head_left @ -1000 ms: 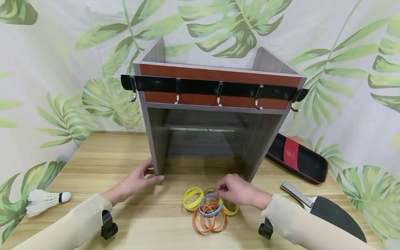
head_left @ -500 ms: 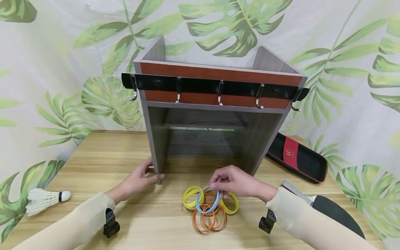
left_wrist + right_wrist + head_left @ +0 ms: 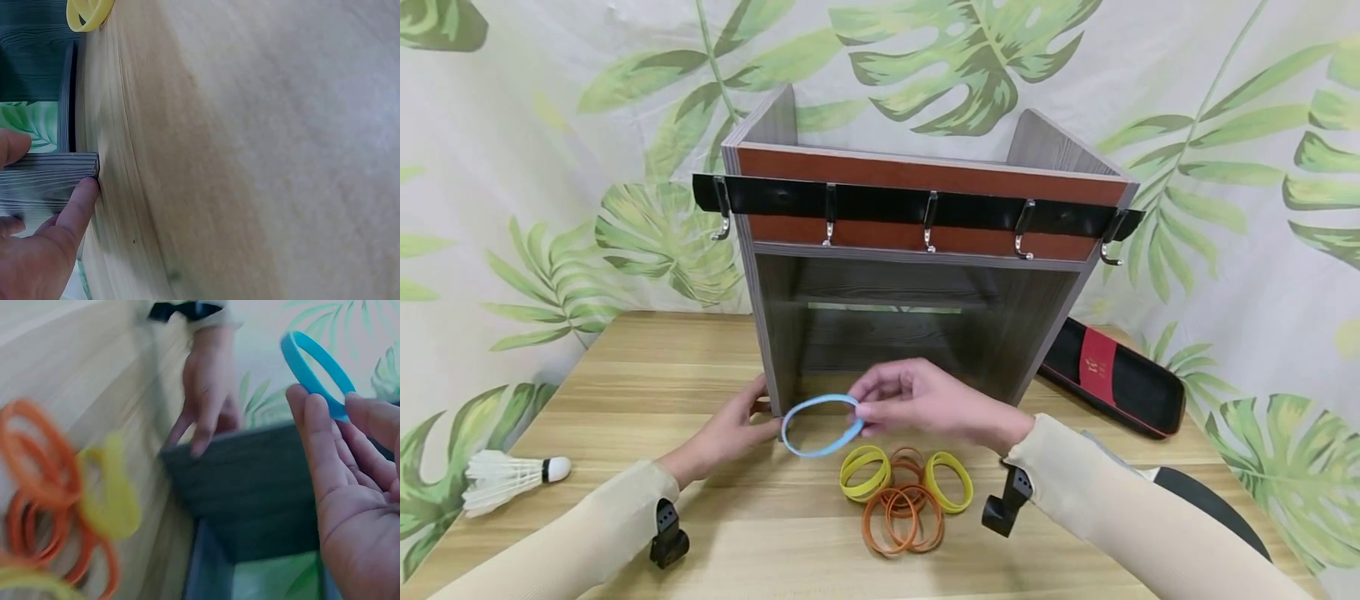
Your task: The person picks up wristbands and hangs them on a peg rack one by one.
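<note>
In the head view, my right hand (image 3: 928,402) pinches a blue silicone wristband (image 3: 851,432) between thumb and fingers, in front of the grey wooden rack (image 3: 1028,333). The right wrist view shows this blue wristband (image 3: 297,362) raised at the fingertips. My left hand (image 3: 726,439) grips the lower front edge of the rack's left side panel (image 3: 47,181), with fingers on both its faces. On the table below the right hand lie several orange wristbands (image 3: 866,530), overlapping, with a yellow wristband (image 3: 859,493) left of them and another yellow wristband (image 3: 958,505) on the right.
Across the rack's front runs a black rail (image 3: 880,203) with several metal hooks. A shuttlecock (image 3: 505,481) lies at the table's left. On the right are a black case (image 3: 1146,387) with a red band and a black-bladed tool (image 3: 1206,504), partly behind the right sleeve.
My right hand has lifted the blue wristband off the pile and carried it left and up, towards the rack's left panel. The left hand stays on that panel.
</note>
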Motion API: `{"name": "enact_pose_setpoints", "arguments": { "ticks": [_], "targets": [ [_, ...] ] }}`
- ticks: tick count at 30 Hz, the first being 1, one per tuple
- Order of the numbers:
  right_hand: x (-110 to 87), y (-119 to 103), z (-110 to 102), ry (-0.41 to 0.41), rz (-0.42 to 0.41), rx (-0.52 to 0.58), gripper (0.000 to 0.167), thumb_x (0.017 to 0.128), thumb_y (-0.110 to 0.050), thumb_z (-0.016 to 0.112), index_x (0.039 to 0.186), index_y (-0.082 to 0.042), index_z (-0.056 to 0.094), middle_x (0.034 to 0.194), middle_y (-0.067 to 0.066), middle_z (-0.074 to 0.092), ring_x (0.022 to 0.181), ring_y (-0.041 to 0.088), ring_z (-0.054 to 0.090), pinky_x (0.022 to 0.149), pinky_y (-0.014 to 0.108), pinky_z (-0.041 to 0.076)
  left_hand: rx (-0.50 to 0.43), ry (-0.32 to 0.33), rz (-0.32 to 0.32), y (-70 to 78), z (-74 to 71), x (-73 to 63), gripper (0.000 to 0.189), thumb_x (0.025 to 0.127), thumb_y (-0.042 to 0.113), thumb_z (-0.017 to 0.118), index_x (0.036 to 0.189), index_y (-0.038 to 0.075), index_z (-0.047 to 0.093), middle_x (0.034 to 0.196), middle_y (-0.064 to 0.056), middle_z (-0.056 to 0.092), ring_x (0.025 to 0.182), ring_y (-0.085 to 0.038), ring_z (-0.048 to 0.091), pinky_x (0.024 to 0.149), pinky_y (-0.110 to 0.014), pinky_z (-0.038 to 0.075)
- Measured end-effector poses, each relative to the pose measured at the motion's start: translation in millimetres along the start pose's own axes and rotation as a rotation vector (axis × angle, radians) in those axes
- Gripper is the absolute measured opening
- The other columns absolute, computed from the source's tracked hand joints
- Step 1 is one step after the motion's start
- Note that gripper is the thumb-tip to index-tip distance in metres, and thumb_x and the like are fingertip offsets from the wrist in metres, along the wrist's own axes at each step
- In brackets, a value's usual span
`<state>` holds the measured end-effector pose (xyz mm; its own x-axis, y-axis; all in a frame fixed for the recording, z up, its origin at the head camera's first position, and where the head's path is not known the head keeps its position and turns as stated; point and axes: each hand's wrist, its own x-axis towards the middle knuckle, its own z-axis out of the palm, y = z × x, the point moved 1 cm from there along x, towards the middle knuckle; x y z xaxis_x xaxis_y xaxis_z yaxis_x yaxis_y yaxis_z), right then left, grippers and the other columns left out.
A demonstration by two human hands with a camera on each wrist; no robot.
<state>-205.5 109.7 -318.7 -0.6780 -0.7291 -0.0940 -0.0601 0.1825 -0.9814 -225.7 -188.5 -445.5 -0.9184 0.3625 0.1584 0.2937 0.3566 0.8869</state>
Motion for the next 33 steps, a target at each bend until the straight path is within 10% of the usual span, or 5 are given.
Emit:
{"name": "enact_pose_setpoints", "arguments": {
  "ticks": [10,20,26,33],
  "targets": [
    [31.1,-50.3,33.1,0.120,-0.159,0.237,0.022,0.103,0.000,0.060,0.125,0.004,0.063,0.123,0.023,0.074,0.099,0.012,0.076,0.099,0.039,0.059,0.040,0.036,0.020,-0.1,0.4,-2.8,0.067,0.096,0.006,0.071,0.155,-0.002,0.041,0.141,-0.029,0.058,0.121,-0.040,0.063,0.100,-0.032,0.050],
    [47.4,-82.0,56.9,0.178,-0.370,0.490,0.019,0.103,0.009,0.053,0.119,0.001,0.061,0.113,0.007,0.073,0.104,0.011,0.073,0.100,0.033,0.058,0.032,0.000,-0.001,-0.4,-1.0,1.7,0.067,0.096,0.006,0.070,0.155,-0.001,0.039,0.137,-0.031,0.060,0.120,-0.042,0.065,0.095,-0.040,0.053],
    [55.3,-87.2,64.3,0.243,-0.383,0.555,0.021,0.103,0.010,0.052,0.112,-0.007,0.062,0.129,0.027,0.066,0.102,0.009,0.073,0.099,0.030,0.057,0.045,-0.006,-0.022,-0.2,-2.0,-0.2,0.069,0.097,0.008,0.070,0.158,0.001,0.037,0.140,-0.031,0.059,0.122,-0.042,0.064,0.098,-0.045,0.053],
    [58.9,-87.9,63.9,0.318,-0.352,0.569,0.018,0.103,0.009,0.054,0.117,0.001,0.060,0.104,0.002,0.071,0.091,0.009,0.075,0.099,0.032,0.057,0.062,0.004,-0.002,2.3,-1.3,1.2,0.067,0.097,0.006,0.070,0.156,0.000,0.039,0.136,-0.031,0.062,0.118,-0.041,0.067,0.099,-0.045,0.053]
  ]
}}
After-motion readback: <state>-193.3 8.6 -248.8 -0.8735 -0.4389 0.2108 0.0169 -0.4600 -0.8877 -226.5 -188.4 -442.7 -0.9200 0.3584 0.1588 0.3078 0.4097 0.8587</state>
